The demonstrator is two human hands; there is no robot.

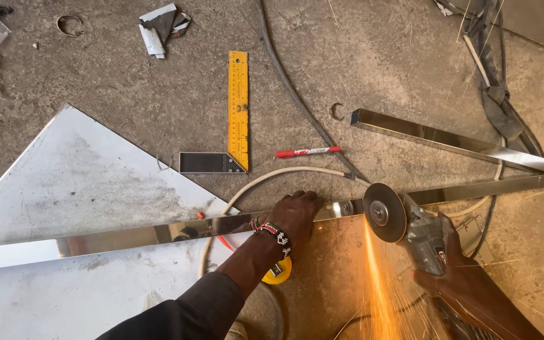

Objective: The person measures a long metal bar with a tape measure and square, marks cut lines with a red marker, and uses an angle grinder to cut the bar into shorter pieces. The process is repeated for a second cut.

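Right hand (458,277) at lower right, fingers closed round the body of a grey angle grinder (423,234). Its disc (385,212) meets the long polished steel tube (158,234), and orange sparks (376,283) stream down toward the near edge of view.

Left hand (297,213) just left of the disc, palm down, fingers bent over the tube and pressing it to the floor; a beaded bracelet (275,233) on the wrist, dark sleeve below. A yellow tape measure (278,271) shows partly under that wrist.

The tube runs across the whole view, left end lying over a large sheet of bright metal (77,182), right end rising slightly toward the right edge.

Beyond the tube: a white cable (284,173) curving over the concrete floor (127,82), a red marker pen (308,152), and a yellow try square (237,113) with a dark stock. A second, shorter steel tube (448,140) lies at an angle further right. Black cables (498,94) trail at the far right; metal scraps (158,25) near the top.
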